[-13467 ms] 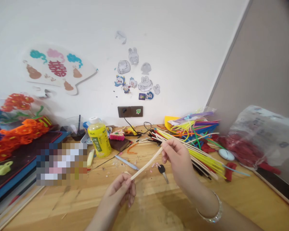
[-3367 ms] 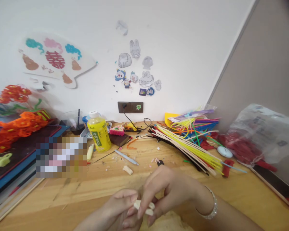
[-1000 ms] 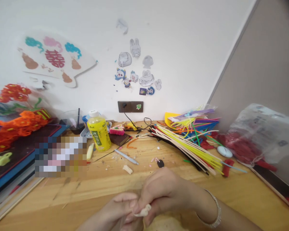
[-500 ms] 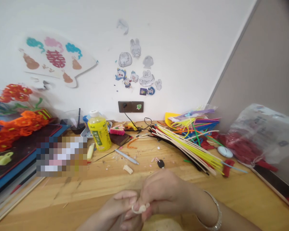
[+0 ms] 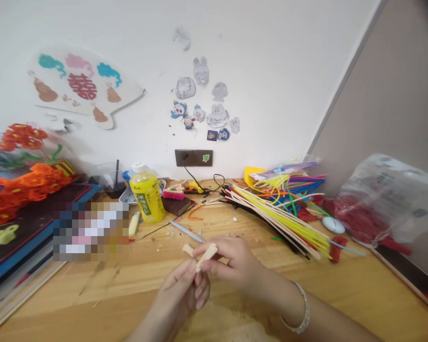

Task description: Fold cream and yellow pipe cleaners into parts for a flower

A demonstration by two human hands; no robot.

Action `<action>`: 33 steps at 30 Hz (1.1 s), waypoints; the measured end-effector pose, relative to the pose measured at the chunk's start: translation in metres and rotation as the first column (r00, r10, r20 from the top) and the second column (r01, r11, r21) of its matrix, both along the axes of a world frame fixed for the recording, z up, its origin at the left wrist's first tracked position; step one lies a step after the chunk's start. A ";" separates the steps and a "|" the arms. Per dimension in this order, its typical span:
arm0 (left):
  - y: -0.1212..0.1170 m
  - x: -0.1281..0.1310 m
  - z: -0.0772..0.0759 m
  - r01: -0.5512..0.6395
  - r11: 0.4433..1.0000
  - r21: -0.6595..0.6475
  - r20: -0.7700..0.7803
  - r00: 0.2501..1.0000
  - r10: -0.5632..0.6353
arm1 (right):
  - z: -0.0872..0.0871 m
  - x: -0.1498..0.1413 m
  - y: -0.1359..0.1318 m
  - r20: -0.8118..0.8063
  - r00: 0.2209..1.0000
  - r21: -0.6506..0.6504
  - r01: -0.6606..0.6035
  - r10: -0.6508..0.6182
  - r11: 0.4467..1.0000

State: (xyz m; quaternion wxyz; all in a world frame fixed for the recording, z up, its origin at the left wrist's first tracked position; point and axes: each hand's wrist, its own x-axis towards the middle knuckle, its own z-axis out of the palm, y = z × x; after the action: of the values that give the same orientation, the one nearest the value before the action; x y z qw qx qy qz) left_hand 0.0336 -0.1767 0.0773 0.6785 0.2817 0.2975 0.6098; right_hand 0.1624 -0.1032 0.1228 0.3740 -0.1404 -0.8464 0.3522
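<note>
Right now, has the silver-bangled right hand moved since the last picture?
Yes, the right hand moved up and left, toward the yellow plastic bottle.

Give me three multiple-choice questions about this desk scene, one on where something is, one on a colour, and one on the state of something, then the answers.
1. Where does the yellow drink bottle stand?
A. In the clear plastic bag
B. On the wooden desk, left of the pipe cleaners
C. In the person's left hand

2. What colour is the bottle's cap?
A. Red
B. Blue
C. White

3. What state is the short cream piece at the right hand in?
A. Held up in the fingers
B. Lying flat on the desk
C. Standing in the bottle

Answers:
1. B, the bottle stands on the desk with the pipe cleaners to its right.
2. C, the cap shows white.
3. A, the right hand's fingers pinch it above the desk.
</note>
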 end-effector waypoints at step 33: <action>-0.001 -0.001 -0.006 0.163 0.986 -0.023 -0.054 0.985 -0.164 | -0.011 0.000 0.007 0.026 0.985 0.392 0.144 -0.168 0.909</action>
State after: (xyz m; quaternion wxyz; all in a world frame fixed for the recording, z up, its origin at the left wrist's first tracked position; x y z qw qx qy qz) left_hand 0.0322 -0.1781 0.0708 0.7201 0.3161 0.2977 0.5411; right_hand 0.1625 -0.0960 0.1113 0.3960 -0.1411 -0.8961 0.1420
